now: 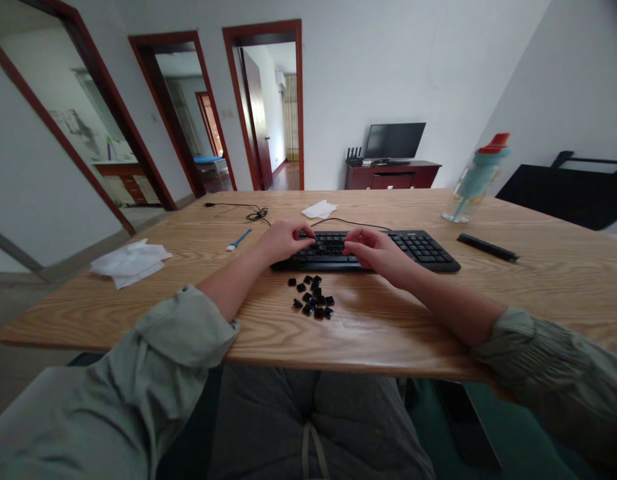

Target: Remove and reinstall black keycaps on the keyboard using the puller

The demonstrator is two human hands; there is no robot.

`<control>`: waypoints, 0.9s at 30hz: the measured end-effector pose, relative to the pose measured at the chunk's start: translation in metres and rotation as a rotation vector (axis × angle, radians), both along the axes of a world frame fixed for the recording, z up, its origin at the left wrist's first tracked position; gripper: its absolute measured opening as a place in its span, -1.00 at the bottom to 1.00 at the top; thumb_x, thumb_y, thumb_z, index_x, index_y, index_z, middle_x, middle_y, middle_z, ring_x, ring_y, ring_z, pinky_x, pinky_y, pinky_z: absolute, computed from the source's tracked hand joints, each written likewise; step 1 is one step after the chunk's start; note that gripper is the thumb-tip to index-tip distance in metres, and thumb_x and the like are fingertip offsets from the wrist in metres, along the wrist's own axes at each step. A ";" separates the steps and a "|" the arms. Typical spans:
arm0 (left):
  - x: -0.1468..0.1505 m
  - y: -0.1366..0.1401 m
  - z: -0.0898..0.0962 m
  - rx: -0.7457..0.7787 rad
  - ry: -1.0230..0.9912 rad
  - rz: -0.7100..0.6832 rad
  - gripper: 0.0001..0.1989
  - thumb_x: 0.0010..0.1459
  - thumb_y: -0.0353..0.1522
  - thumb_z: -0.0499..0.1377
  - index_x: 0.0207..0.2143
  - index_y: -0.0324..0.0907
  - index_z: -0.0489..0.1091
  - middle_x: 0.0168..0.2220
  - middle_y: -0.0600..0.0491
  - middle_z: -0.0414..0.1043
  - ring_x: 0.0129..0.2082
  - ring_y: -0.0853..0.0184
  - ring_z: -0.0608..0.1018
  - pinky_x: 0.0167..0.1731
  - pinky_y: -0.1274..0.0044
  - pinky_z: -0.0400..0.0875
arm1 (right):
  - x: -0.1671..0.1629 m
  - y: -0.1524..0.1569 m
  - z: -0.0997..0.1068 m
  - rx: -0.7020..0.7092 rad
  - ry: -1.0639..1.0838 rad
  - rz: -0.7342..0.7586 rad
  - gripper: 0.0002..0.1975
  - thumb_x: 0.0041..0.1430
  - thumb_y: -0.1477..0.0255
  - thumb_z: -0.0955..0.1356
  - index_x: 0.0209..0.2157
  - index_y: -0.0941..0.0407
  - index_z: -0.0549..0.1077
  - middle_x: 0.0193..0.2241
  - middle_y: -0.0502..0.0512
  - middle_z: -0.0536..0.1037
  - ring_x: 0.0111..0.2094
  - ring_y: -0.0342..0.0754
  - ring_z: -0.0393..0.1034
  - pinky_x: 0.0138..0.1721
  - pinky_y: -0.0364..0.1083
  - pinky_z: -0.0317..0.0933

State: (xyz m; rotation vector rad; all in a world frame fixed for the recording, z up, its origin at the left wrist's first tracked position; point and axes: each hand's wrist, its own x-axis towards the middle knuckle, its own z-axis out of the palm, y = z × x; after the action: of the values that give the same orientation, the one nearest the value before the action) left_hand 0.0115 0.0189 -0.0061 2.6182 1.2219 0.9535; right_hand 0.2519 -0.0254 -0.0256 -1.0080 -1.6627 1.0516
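Observation:
A black keyboard (413,248) lies on the wooden table in front of me, with part of its middle showing bare key places. My left hand (287,241) is over the keyboard's left part, thumb and forefinger bent close together at the keys. Over the middle, my right hand (376,250) has its fingers curled and the thumb against the fingertips. Whatever either pinch holds is too small to make out. Several loose black keycaps (313,298) lie in a loose group on the table, just below the keyboard and between my forearms.
A blue brush (239,240) and white tissues (131,262) lie to the left. Another tissue (319,209) and a coiled cable (257,214) are behind the keyboard. At right are a black stick-like object (487,247) and a bottle with a red top (476,177). The table's front edge (338,365) is near my lap.

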 end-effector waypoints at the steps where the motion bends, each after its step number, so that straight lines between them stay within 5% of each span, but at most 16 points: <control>1: -0.002 0.008 -0.003 -0.021 0.030 0.033 -0.82 0.09 -0.29 0.27 -0.27 -0.17 0.56 -0.42 0.08 0.51 -0.46 0.40 0.46 -0.39 0.56 0.30 | 0.001 0.002 -0.001 0.004 -0.014 -0.011 -0.64 0.02 0.16 0.42 -0.25 0.13 0.40 -0.41 0.03 0.52 -0.55 -0.24 0.16 -0.53 -0.16 0.01; 13: 0.007 0.021 -0.015 -0.029 0.328 0.035 -0.73 0.19 -0.23 0.16 -0.16 -0.10 0.58 -0.20 0.05 0.62 -0.21 0.31 0.58 -0.18 0.54 0.39 | 0.000 -0.002 -0.001 0.066 -0.170 0.043 -0.73 0.01 0.23 0.42 -0.32 0.12 0.47 -0.37 0.05 0.53 -0.34 -0.09 0.37 -0.30 -0.08 0.24; 27: 0.007 0.017 -0.014 0.038 0.404 0.019 -0.73 0.21 -0.30 0.12 -0.15 -0.12 0.58 -0.16 0.02 0.61 -0.14 0.28 0.58 -0.08 0.50 0.39 | 0.005 -0.003 0.000 0.139 -0.254 0.056 -0.72 0.06 0.23 0.39 -0.29 0.15 0.48 -0.44 0.02 0.48 -0.47 -0.16 0.23 -0.45 -0.12 0.10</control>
State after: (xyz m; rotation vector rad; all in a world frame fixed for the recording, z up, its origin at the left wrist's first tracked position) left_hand 0.0181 0.0358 -0.0204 2.9293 1.3162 0.4620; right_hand 0.2569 -0.0283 -0.0259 -1.0416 -1.9507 0.8568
